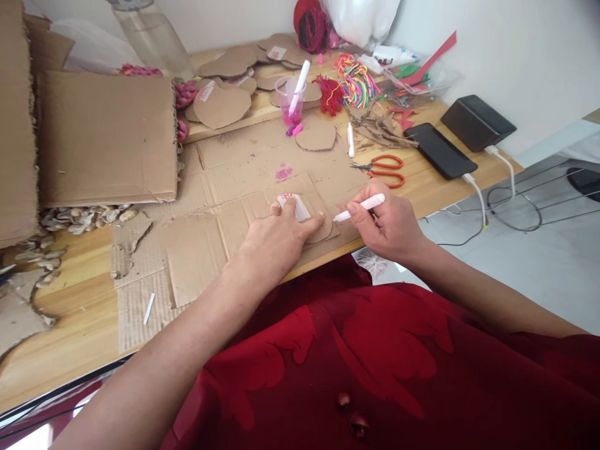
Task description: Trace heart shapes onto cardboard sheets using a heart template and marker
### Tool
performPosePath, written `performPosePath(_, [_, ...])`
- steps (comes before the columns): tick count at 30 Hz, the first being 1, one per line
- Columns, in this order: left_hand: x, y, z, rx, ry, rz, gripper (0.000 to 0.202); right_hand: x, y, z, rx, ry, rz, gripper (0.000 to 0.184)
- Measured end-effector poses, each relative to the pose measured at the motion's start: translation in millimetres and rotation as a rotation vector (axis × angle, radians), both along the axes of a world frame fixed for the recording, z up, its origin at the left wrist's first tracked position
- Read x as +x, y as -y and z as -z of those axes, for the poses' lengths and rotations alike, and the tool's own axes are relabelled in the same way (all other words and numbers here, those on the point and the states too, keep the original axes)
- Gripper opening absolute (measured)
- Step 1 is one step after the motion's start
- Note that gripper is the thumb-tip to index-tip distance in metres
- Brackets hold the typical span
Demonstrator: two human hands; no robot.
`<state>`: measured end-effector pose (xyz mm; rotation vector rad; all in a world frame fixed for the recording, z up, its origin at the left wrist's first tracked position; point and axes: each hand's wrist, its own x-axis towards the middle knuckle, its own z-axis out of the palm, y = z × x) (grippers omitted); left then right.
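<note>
My left hand (281,234) lies with its fingers spread on a small cut cardboard piece (323,230) that bears a white label (300,209). That piece rests on a larger cardboard sheet (194,250) near the table's front edge. In my right hand (387,222) is a white marker pen (360,207), its tip pointing left, close to the rim of the small piece. Whether the tip touches the cardboard I cannot tell. Beyond my hands lies a heart-like cardboard cutout (316,136), near a capped white marker (350,140).
Orange-handled scissors (382,170) lie beyond my right hand. A plastic cup (289,103) with pink contents holds another marker. A phone (440,150) and a black box (478,122) have cables attached. Upright cardboard (105,137) stands at left; colourful cords (359,81) lie at the back.
</note>
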<state>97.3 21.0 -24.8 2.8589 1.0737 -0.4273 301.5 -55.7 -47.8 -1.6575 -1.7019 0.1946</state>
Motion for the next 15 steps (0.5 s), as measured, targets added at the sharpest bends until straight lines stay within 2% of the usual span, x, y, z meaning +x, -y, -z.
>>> performPosePath(3, [0, 0, 1.0, 0.018, 0.010, -0.001, 0.059, -1, 3, 1.1, 0.110, -0.123, 0.041, 0.021])
performPosePath(7, [-1, 2, 0.9, 0.042, 0.039, 0.006, 0.054, -10, 8, 7.1, 0.197, -0.254, -0.088, 0.019])
performPosePath(9, [-1, 2, 0.7, 0.053, 0.060, 0.009, 0.051, -16, 8, 9.9, 0.179, -0.205, -0.132, 0.019])
performPosePath(15, [-2, 1, 2.5, 0.056, 0.082, -0.004, 0.043, -29, -7, 15.6, 0.063, -0.041, -0.142, 0.011])
